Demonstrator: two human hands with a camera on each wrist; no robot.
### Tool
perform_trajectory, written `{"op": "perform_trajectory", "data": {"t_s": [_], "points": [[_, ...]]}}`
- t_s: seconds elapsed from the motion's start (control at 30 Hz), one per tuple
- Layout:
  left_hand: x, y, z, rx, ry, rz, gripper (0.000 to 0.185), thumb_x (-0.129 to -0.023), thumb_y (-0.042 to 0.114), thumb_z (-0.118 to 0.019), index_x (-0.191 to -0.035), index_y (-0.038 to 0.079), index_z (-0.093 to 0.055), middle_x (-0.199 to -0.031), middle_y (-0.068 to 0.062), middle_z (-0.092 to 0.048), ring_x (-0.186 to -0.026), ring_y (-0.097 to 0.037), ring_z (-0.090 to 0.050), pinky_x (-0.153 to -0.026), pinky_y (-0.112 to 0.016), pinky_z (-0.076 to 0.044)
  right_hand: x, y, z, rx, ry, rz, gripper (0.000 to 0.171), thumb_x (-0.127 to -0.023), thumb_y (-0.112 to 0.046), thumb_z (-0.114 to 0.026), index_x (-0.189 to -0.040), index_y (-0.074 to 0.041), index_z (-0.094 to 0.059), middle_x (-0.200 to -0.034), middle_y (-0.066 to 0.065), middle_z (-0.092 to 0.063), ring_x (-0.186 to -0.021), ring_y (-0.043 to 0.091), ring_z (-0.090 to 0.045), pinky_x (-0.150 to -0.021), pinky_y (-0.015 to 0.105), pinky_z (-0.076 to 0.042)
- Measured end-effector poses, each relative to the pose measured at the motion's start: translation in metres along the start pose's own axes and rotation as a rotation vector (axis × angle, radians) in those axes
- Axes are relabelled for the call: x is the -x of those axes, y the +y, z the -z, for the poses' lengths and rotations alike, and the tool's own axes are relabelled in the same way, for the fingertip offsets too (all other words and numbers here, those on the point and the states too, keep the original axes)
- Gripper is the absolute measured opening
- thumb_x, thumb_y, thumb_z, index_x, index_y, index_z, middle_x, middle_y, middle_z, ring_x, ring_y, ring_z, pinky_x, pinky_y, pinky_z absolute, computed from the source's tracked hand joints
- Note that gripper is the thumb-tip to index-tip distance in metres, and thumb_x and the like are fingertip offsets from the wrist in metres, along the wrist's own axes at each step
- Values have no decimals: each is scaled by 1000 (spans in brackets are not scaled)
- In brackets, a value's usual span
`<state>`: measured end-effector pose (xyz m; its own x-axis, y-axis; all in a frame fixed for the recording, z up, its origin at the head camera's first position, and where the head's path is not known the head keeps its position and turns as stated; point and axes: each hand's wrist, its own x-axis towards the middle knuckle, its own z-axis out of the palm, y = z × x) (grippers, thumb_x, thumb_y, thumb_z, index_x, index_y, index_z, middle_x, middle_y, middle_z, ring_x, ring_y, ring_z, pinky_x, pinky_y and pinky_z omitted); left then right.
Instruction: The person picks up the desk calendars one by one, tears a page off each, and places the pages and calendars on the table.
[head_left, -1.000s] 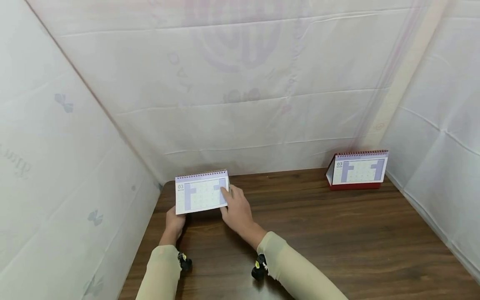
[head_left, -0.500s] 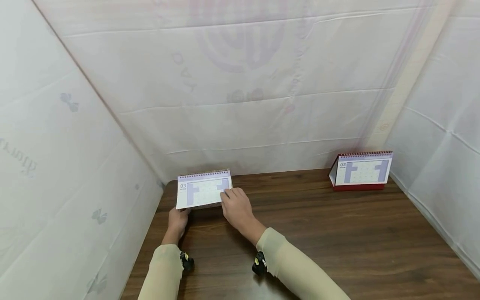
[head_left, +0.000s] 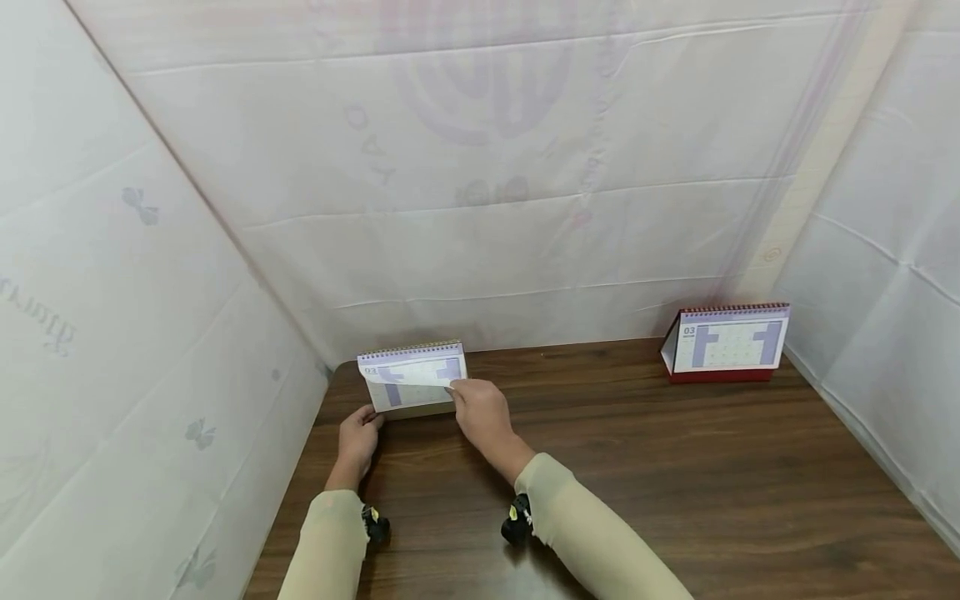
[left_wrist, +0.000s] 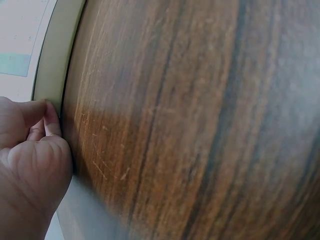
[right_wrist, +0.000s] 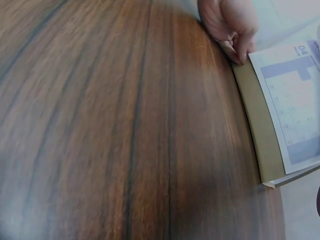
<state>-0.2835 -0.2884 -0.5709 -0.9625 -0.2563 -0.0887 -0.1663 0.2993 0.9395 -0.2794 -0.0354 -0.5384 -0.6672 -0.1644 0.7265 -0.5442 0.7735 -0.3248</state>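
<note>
A spiral-bound desk calendar with a tan base (head_left: 416, 411) stands near the back left of the table. Its front page (head_left: 423, 372), marked 03, is bent upward, and a second sheet shows below it; in the right wrist view that sheet (right_wrist: 295, 107) reads 04. My right hand (head_left: 486, 417) pinches the lifted page at its lower right edge. At the calendar's lower left corner my left hand (head_left: 356, 440) pinches the base strip (left_wrist: 55, 60) between thumb and finger. Only a sliver of my right hand (right_wrist: 318, 202) enters the right wrist view.
Another desk calendar (head_left: 729, 340), with a red base and page 03 facing forward, stands at the back right of the brown wood-grain table (head_left: 637, 467). White printed sheets (head_left: 480, 250) hang behind and along both sides.
The front page has gone from lying flat to bending upward, uncovering the sheet beneath and the tan base. My right fingers have closed on its edge; the left hand stays at the lower left corner.
</note>
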Motion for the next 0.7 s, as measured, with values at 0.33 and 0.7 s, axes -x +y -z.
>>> {"op": "perform_trajectory", "data": {"t_s": [0.33, 0.7], "points": [[0, -3, -2, 7, 18, 23, 38, -108, 4, -54, -143, -8, -60, -144, -29, -62, -128, -26, -55, -82, -5, -41, -3, 7, 0, -88, -97, -146, 17, -103, -27, -71, -108, -22, -86, -92, -3, -85, -76, 13, -80, -73, 36, -66], [-2, -2, 0, -21, 20, 28, 35, -108, 6, -56, -140, -7, -62, -137, -24, -64, -121, -21, -54, -81, -8, -43, -8, 11, 1, -133, -138, -164, 17, -103, -25, -71, -107, -18, -86, -86, -2, -84, -58, 3, -60, -62, 25, -56]]}}
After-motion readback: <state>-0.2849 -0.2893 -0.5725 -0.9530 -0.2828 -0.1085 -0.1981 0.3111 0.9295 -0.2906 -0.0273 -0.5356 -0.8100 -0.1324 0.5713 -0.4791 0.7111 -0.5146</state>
